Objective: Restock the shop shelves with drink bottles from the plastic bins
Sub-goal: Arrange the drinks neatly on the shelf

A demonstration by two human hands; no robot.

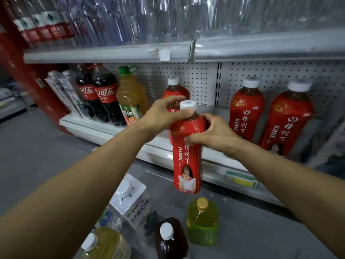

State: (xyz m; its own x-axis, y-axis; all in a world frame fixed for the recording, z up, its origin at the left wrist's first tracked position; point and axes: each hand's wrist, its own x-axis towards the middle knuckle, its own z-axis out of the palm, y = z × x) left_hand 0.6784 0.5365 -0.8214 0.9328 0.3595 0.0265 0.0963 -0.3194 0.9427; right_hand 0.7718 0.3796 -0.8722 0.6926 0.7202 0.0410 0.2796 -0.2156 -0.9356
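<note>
Where the pegboard-backed shelving fills the upper half of the frame, an upper shelf packed with clear water bottles is seen along the top, and a lower shelf is seen crossing the middle. On the lower shelf, at centre left, two white cartons, two cola bottles and an amber juice jug with a green cap are lined up. At right, two red juice bottles with white caps are stood upright side by side, and a third red bottle is partly hidden behind the hands. At the centre of the frame, the held juice bottle is kept upright in the air before the lower shelf's front edge. Its neck, just under the white cap, is clasped by the left grip; its shoulder is wrapped by the right grip, thumb laid on the label. Low in the frame, a capped white carton, a green bottle, a brown bottle and a pale yellow bottle are stood close together.
</note>
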